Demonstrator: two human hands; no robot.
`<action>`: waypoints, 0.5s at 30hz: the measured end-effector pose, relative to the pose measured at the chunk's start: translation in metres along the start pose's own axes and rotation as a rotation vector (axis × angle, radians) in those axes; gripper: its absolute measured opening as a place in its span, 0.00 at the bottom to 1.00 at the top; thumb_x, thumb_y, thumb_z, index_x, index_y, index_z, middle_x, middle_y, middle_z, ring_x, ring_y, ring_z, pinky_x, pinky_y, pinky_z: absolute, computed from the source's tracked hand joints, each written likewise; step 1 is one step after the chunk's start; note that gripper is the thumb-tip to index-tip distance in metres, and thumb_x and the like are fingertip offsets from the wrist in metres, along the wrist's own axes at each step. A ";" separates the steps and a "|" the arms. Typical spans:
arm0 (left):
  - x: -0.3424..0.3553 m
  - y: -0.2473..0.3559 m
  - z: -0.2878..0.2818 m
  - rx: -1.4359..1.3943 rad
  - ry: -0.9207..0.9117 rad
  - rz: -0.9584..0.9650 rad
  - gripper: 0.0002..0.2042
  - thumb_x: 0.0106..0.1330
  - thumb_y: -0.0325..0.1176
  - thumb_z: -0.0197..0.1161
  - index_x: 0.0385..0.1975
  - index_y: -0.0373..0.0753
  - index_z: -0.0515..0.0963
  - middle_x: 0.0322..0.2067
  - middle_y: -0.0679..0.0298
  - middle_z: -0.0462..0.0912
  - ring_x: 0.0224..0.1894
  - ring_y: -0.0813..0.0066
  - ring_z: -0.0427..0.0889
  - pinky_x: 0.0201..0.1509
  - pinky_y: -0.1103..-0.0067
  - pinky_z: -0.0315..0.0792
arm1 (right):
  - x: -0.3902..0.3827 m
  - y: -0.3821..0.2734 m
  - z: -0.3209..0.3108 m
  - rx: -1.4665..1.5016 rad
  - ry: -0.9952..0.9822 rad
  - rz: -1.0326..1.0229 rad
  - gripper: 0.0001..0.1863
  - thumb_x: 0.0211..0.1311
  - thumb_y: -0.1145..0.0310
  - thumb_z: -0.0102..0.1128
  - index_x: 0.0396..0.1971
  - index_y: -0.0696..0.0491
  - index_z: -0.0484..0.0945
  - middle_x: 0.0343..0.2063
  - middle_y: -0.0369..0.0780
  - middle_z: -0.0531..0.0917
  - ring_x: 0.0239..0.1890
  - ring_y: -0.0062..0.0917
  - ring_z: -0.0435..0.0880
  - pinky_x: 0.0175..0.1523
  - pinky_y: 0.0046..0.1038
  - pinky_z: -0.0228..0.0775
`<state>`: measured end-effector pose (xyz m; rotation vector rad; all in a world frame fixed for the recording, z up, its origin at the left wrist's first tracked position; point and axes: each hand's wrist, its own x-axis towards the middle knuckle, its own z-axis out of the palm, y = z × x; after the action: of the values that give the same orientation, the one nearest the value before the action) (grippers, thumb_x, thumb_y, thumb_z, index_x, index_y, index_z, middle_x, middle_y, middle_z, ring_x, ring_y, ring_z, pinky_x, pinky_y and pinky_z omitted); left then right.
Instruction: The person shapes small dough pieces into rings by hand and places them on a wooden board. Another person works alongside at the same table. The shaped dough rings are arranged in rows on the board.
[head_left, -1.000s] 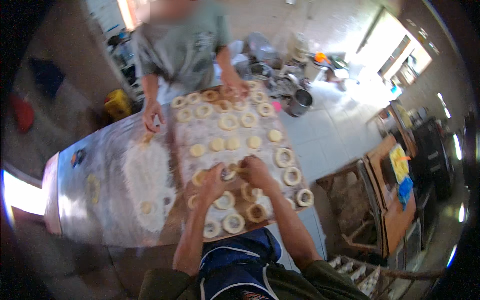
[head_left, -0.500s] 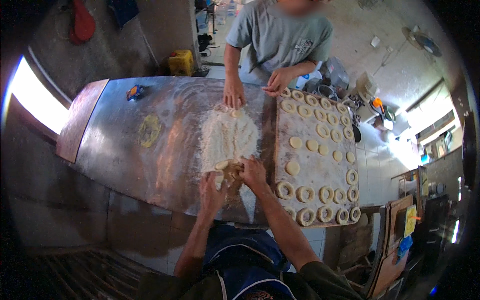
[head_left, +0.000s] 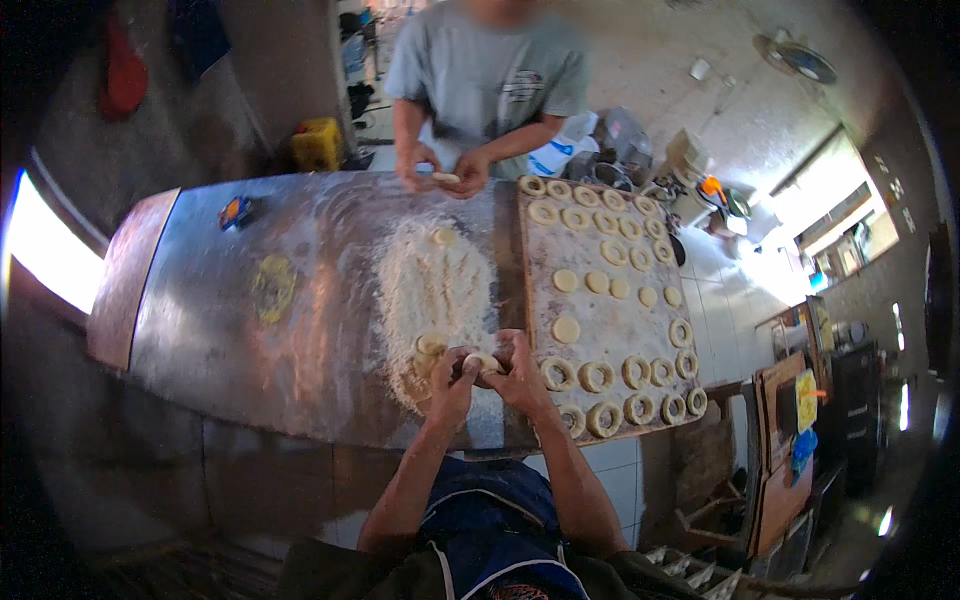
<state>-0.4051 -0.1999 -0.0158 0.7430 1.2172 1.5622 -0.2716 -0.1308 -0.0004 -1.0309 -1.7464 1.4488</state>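
Observation:
Between my left hand and my right hand is a small round piece of dough; the fingers of both hands are closed on it. They hold it just above the near edge of a patch of white flour on the metal table. Close to my left fingertips, flat dough rounds lie in the flour. One more dough round rests at the far end of the flour. To the right, a floured wooden board carries several dough rings and flat dough discs.
Across the table, a person in a grey shirt holds a dough piece in both hands. A yellowish smear and a small blue-and-orange object lie on the metal table. A yellow container stands behind it.
My hands have risen from the flour and come together on a dough piece, a little to the right. The other person's hand has left the flour and now holds dough. The view has shifted.

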 end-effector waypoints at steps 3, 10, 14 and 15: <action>0.001 -0.010 0.009 -0.560 -0.095 -0.170 0.14 0.67 0.22 0.56 0.52 0.39 0.69 0.42 0.59 0.80 0.43 0.70 0.80 0.44 0.75 0.76 | -0.001 -0.035 -0.023 0.352 -0.196 0.245 0.21 0.59 0.73 0.53 0.54 0.51 0.66 0.40 0.39 0.75 0.35 0.23 0.78 0.43 0.27 0.74; 0.019 0.005 0.052 -0.587 -0.318 0.020 0.10 0.70 0.38 0.52 0.43 0.43 0.62 0.34 0.67 0.70 0.41 0.71 0.78 0.41 0.75 0.74 | 0.003 -0.022 -0.059 0.089 0.080 0.318 0.21 0.70 0.55 0.48 0.46 0.59 0.74 0.32 0.39 0.81 0.34 0.24 0.79 0.40 0.27 0.71; 0.019 0.036 0.123 -0.170 -0.221 0.092 0.10 0.72 0.42 0.47 0.40 0.41 0.64 0.26 0.67 0.71 0.33 0.72 0.79 0.29 0.76 0.71 | -0.009 -0.014 -0.097 0.561 0.132 0.216 0.24 0.71 0.51 0.48 0.24 0.57 0.74 0.20 0.47 0.76 0.22 0.29 0.75 0.30 0.33 0.67; 0.021 0.039 0.140 0.063 -0.186 0.165 0.11 0.72 0.43 0.47 0.39 0.41 0.65 0.24 0.67 0.71 0.31 0.73 0.78 0.30 0.77 0.72 | -0.008 -0.006 -0.107 0.127 0.228 0.019 0.25 0.71 0.51 0.46 0.22 0.57 0.73 0.18 0.45 0.74 0.21 0.27 0.73 0.28 0.33 0.65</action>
<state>-0.3009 -0.1327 0.0619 1.0288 1.0945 1.5535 -0.1774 -0.0870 0.0254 -1.1011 -1.4689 1.3764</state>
